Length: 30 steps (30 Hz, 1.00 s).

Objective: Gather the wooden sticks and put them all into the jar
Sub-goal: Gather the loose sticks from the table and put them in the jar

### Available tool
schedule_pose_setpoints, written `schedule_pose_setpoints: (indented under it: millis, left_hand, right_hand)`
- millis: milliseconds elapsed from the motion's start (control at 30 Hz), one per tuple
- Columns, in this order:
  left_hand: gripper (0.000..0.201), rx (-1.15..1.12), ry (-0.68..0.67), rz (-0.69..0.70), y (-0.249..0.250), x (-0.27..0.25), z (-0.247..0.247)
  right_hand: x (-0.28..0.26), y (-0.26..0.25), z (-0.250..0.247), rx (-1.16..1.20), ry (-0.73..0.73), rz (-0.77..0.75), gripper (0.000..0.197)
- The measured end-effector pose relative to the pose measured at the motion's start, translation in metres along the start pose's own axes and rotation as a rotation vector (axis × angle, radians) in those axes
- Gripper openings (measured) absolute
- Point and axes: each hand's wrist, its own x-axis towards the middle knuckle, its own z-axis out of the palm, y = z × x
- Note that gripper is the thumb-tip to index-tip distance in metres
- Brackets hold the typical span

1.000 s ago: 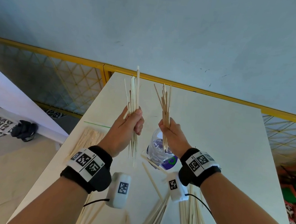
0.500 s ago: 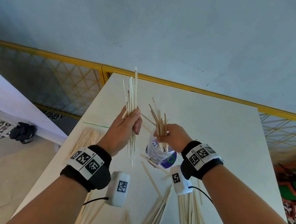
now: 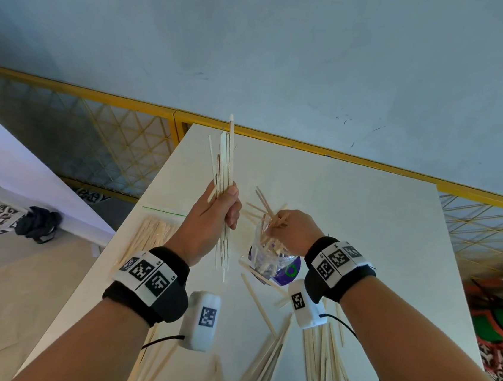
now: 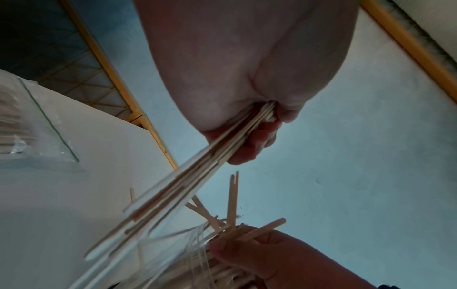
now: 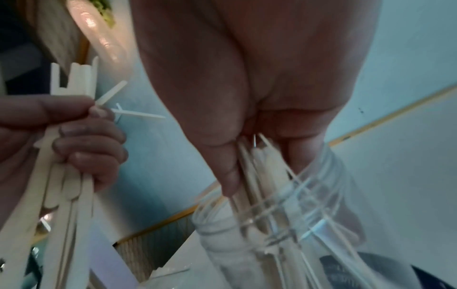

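While the right hand [image 3: 294, 230] pinches a splayed clutch of pale flat wooden sticks [image 3: 268, 212] at the mouth of the clear glass jar [image 3: 271, 256], their lower ends already sit inside it, so the step in hand looks like feeding that clutch in. Just left of the jar, the left hand [image 3: 210, 217] is curled tight round a second upright bundle of sticks [image 3: 225, 162]. Many loose sticks [image 3: 324, 353] lie on the white table [image 3: 377, 250] nearer the person than the jar. Next, the right fingers probably need to let go, then the left bundle follows.
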Motion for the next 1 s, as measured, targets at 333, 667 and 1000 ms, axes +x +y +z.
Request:
schedule_pose_setpoints:
  millis: [333, 667, 1000]
  left_hand:
    - [0.037, 0.015, -0.029, 0.01, -0.001, 0.0, 0.0]
    - [0.032, 0.0, -0.017, -0.004, -0.002, 0.0, -0.01]
    - [0.034, -0.086, -0.128, -0.09, 0.002, -0.019, 0.013]
  right_hand:
    - [-0.005, -0.014, 0.007, -0.312, -0.207, 0.034, 0.03]
    - [-0.004, -0.016, -0.001, -0.265, -0.057, 0.013, 0.036]
    - [-0.034, -0.026, -0.045, 0.061, 0.265, -0.165, 0.033]
